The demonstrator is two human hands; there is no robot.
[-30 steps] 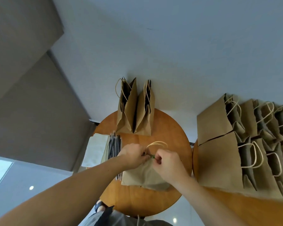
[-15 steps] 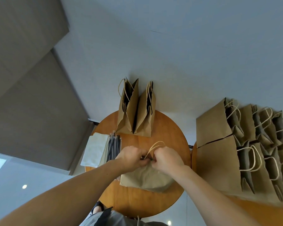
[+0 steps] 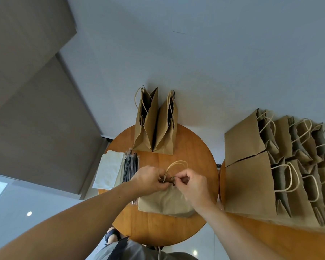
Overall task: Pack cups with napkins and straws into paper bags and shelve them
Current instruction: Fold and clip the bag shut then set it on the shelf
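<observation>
Since 0.5 s ago the hands have drawn a bit apart. They were knuckle to knuckle; now a strip of bag rim shows btwn them, and the handle loop (image 3: 176,163) stands clearer above. Left hand (image 3: 148,178) has its fingers curled over the left part of the rim of the paper bag (image 3: 165,201). Right hand (image 3: 192,184) pinches the rim w/ thumb and fingertips just beside it. Probably working the mouth open or shut, can't tell which; contents not visible.

Bag sits near the middle of the round tabletop (image 3: 195,147), body toward the person, mouth at the hands. Its long axis runs away from the person twd two standing bags (image 3: 154,128) at the far edge. Straws (image 3: 130,167) and napkins (image 3: 109,171) lie just left of the left hand, so that hand is nearer if either goes in next. More bags (image 3: 251,175) stand packed together at right, well apart.
</observation>
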